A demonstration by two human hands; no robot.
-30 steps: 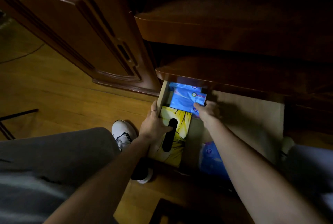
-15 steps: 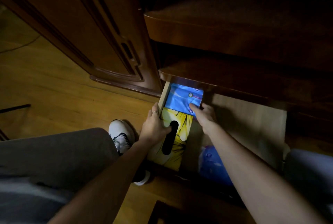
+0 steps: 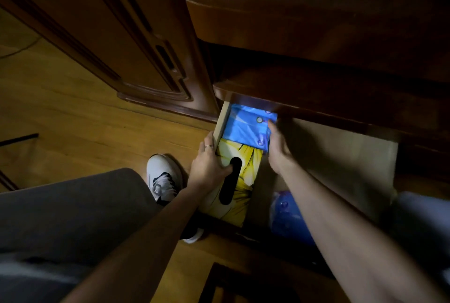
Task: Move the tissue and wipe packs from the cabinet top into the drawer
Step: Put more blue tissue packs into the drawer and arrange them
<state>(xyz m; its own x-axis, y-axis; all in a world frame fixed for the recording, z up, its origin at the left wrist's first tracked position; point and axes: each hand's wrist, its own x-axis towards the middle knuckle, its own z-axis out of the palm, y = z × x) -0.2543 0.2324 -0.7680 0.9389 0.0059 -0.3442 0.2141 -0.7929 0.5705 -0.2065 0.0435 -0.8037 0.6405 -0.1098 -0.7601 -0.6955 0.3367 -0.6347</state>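
The drawer [image 3: 341,151] stands pulled out below the dark cabinet top [image 3: 316,22]. A yellow tissue box [image 3: 246,181] with a black oval slot lies along the drawer's left side. My left hand [image 3: 209,166] rests on its left edge, thumb at the slot. A blue wipe pack [image 3: 246,127] lies at the drawer's back left, partly under the cabinet edge. My right hand [image 3: 277,149] touches its right edge, fingers along the side. Another blue pack [image 3: 289,220] lies at the drawer's front, half hidden by my right forearm.
A carved wooden door [image 3: 97,34] stands open on the left above a wood floor [image 3: 73,132]. My white shoe [image 3: 163,178] and grey trouser leg [image 3: 73,217] sit beside the drawer. The drawer's right part shows its bare pale bottom.
The blue wipe pack has slid farther back under the cabinet edge. My right hand moved from its front corner to its right side. My left hand stayed on the tissue box.
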